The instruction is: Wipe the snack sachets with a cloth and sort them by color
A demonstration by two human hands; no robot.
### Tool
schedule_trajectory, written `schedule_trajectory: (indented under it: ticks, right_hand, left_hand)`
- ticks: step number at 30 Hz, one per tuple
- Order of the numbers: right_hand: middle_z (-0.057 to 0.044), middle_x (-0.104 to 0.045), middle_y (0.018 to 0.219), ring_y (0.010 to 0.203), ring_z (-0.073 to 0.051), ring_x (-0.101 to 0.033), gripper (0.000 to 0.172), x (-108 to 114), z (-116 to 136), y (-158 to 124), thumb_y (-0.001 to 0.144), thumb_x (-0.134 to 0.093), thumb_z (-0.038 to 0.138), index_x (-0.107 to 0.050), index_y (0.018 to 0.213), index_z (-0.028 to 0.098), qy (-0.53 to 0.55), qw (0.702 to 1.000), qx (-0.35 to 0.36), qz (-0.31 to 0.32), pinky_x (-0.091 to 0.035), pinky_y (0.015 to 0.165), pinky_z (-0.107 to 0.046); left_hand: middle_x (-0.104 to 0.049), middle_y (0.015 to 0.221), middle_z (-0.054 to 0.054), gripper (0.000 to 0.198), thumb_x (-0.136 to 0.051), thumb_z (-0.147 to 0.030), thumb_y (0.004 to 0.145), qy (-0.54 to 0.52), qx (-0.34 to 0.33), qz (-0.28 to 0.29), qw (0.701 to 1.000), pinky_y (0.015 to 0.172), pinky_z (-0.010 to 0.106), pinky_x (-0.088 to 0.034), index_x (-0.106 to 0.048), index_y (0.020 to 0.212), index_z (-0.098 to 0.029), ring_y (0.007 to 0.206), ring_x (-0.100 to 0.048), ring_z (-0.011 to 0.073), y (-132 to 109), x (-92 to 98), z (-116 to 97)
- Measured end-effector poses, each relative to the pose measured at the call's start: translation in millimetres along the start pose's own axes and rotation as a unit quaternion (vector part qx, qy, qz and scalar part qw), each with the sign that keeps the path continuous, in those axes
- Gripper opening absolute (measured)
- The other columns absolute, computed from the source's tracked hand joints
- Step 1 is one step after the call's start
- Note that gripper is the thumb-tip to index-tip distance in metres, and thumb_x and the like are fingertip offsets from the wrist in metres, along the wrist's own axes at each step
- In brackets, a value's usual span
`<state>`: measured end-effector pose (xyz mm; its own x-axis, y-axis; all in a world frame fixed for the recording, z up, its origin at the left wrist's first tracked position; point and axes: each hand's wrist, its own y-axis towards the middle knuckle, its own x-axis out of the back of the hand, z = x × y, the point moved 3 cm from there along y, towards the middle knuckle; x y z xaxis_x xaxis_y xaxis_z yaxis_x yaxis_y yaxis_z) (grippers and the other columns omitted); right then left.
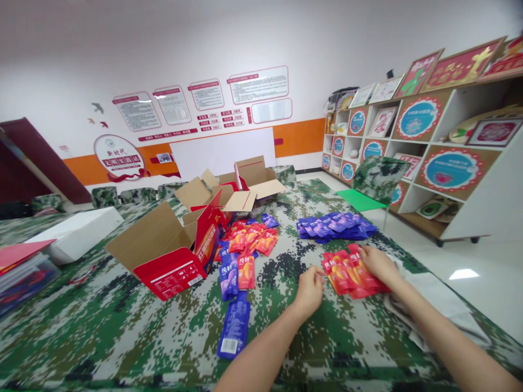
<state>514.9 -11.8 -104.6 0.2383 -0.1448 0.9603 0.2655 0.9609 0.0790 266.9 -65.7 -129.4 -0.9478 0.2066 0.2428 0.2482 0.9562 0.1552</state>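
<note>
A row of overlapping red pouches (pixel 341 273) lies on the camouflage tablecloth at the right. My right hand (pixel 378 265) rests on the upper part of this row, fingers bent over the pouches; whether it grips one cannot be made out. Just left of the row is my left hand (pixel 310 288), its fingers curled together, with anything inside hidden. Behind the red row lie overlapping blue-purple pouches (pixel 335 225). A mixed pile of red pouches (pixel 246 272) and blue pouches (pixel 229 280) sits at the centre. One blue pouch (pixel 234 329) lies nearer the front.
Open red cartons (pixel 174 272) stand left of the mixed pile. A white foam box (pixel 77 231) and a plastic bin (pixel 28 283) are at far left. A grey cloth (pixel 441 305) lies under my right forearm. Shelves (pixel 453 218) and a chair (pixel 378 179) stand at the right.
</note>
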Motion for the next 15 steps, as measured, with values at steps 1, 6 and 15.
schedule_trajectory:
  ticks: [1, 6, 15]
  right_hand:
    - [-0.016, -0.066, 0.084, 0.080, -0.025, -0.062, 0.038, -1.5, -3.2, 0.4, 0.085, -0.033, 0.036, -0.062, 0.087, 0.012, -0.003, 1.000, -0.004, 0.004, -0.039, 0.070, -0.032]
    - [-0.018, -0.066, 0.083, 0.077, -0.028, -0.063, 0.043, -2.1, -17.0, -1.4, 0.086, -0.030, 0.042, -0.060, 0.089, 0.012, -0.056, 0.997, -0.043, 0.010, -0.040, 0.066, -0.035]
    - [-0.013, -0.066, 0.071, 0.065, -0.027, -0.062, 0.043, 29.8, 36.5, -46.1, 0.087, -0.025, 0.044, -0.057, 0.092, 0.016, -0.104, 0.992, -0.018, -0.069, -0.035, 0.054, -0.032]
  left_hand:
    - [-0.058, 0.069, 0.001, 0.027, -0.030, -0.017, 0.083, 0.002, -0.001, 0.000, 1.000, 0.052, 0.019, -0.038, -0.056, 0.089, -0.017, 0.057, -0.052, 0.0089, -0.3, 0.7, 0.2]
    - [-0.058, 0.068, 0.000, 0.025, -0.031, -0.018, 0.083, 0.004, -0.008, 0.005, 1.000, 0.052, 0.019, -0.038, -0.056, 0.088, -0.018, 0.056, -0.053, 0.0091, -2.2, 2.9, -1.4]
    - [-0.058, 0.068, 0.000, 0.026, -0.032, -0.020, 0.083, 0.000, 0.009, -0.004, 1.000, 0.053, 0.019, -0.040, -0.057, 0.090, -0.017, 0.055, -0.052, 0.0090, 2.4, 3.5, 2.6]
